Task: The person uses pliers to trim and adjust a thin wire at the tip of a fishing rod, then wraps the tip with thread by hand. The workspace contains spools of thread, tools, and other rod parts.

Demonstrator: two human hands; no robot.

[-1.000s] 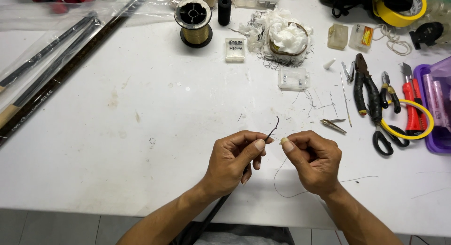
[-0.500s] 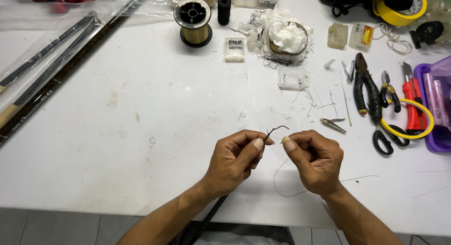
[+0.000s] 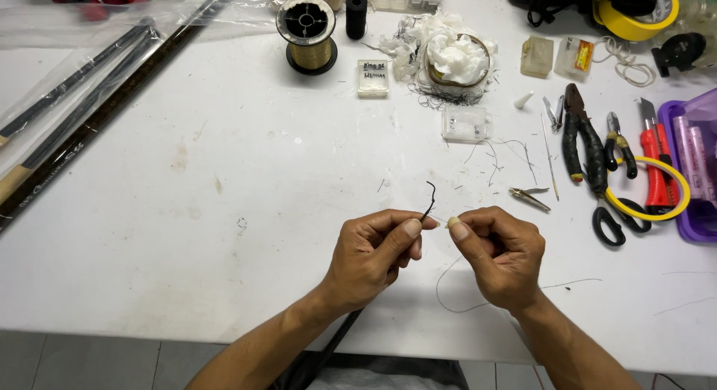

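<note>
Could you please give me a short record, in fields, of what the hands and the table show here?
left hand: pinches a thin dark rod at its curled tip
right hand: pinches a fine thread beside that tip
surface: white table
far side: spool of golden thread
right side: pliers, scissors, purple tray
left side: long dark rods

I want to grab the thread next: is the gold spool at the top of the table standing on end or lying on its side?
Standing on end: the gold spool shows its round black flange and hub from above.
</note>
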